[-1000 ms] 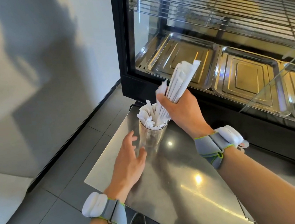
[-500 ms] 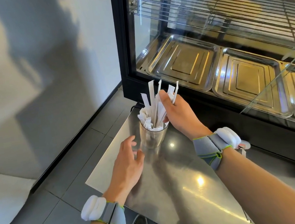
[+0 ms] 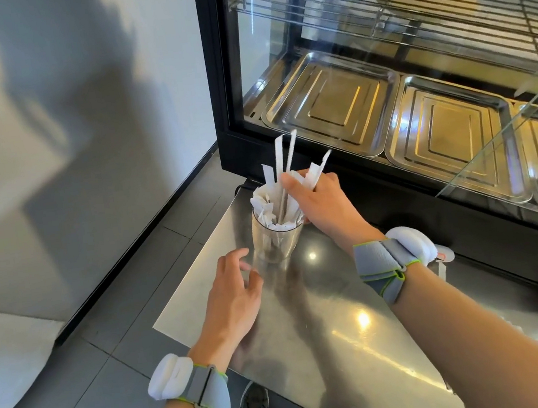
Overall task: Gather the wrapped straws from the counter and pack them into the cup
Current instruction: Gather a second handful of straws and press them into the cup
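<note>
Two hands at the cup (image 3: 276, 240) on the counter (image 3: 329, 326): right hand (image 3: 320, 198) clasped around straws (image 3: 285, 170) standing in it, left hand (image 3: 235, 295) spread loosely beside its base, display case (image 3: 400, 88) directly behind.

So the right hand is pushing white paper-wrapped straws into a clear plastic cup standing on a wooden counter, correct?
Not quite: the counter is shiny stainless steel, not wood, as the head view shows. The right hand is indeed at the white paper-wrapped straws in the clear plastic cup standing on it.
</note>
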